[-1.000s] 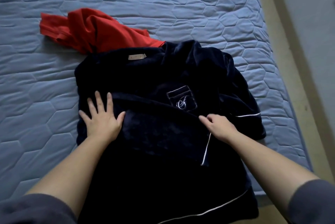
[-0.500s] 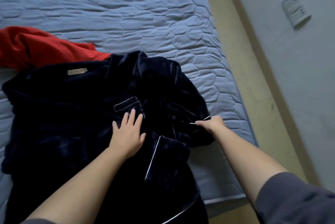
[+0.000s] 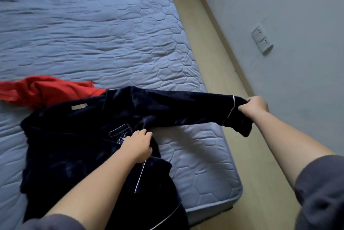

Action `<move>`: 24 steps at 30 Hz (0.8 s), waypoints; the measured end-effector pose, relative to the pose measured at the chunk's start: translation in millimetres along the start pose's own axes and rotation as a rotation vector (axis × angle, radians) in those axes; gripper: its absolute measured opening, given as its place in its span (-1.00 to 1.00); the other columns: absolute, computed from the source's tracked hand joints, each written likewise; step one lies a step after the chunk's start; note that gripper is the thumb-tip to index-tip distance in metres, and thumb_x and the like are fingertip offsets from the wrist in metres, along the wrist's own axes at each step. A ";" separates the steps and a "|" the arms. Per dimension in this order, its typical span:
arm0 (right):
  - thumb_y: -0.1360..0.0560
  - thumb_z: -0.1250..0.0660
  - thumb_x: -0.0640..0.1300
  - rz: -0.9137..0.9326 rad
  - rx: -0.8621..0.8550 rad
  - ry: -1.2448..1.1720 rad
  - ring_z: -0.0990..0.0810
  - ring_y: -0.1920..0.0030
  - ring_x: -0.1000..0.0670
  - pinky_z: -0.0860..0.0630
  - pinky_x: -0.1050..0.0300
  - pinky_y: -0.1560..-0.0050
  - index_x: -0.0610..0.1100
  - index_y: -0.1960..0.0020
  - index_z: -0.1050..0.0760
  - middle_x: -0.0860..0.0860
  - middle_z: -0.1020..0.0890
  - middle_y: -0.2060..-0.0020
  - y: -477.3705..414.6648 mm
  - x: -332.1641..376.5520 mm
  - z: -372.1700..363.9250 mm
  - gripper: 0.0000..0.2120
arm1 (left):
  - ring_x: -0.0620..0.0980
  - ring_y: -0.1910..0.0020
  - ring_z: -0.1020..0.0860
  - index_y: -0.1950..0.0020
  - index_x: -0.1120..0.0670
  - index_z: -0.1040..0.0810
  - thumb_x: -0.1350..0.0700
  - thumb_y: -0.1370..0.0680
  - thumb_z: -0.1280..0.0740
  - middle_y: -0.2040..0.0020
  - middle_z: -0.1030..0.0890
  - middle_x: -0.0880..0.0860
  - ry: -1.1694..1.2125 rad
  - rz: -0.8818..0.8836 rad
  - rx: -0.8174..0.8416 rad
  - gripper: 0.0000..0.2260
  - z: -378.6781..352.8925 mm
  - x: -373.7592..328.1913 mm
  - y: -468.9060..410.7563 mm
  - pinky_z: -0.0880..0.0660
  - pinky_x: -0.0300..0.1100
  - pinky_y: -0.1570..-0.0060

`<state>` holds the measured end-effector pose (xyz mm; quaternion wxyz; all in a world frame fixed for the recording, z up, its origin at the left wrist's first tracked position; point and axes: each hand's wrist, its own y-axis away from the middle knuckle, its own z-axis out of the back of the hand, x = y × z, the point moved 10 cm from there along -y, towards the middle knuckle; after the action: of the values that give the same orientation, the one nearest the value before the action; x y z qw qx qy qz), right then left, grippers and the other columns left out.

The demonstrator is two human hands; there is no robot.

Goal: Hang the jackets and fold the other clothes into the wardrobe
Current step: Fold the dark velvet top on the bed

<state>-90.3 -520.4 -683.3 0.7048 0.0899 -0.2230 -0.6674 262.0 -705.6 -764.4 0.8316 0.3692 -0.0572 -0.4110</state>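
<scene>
The red garment runs off the picture's left edge, as does the bed, and its near end is hidden under the navy top. The top's hem is cut by the bottom edge. The left hand covers part of the chest pocket embroidery. The neck label is too small to read.

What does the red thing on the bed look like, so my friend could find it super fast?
Look at the big blue quilted mattress. Near its left side, just beyond the dark navy top with white piping, lies a crumpled red garment touching that top. It is the only bright red thing there; its neighbour is nearly black.
</scene>
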 end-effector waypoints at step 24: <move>-0.46 -0.36 -0.27 -0.135 0.521 -0.523 -0.55 0.22 0.03 -0.45 0.15 0.29 -0.16 -0.10 -0.53 -0.04 -0.59 0.19 -270.1 -21.5 -124.9 -0.79 | 0.03 -0.55 -0.01 -0.56 -0.07 -0.08 -0.08 -0.61 -0.16 -0.58 -0.01 0.01 0.286 0.231 -0.342 -0.46 -12.5 -98.0 -236.7 -0.07 0.11 -0.45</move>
<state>-279.5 -545.7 -912.6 0.5321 0.1071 -0.5513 -0.6336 50.9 -719.6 -909.5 0.9230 0.2685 0.0898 -0.2606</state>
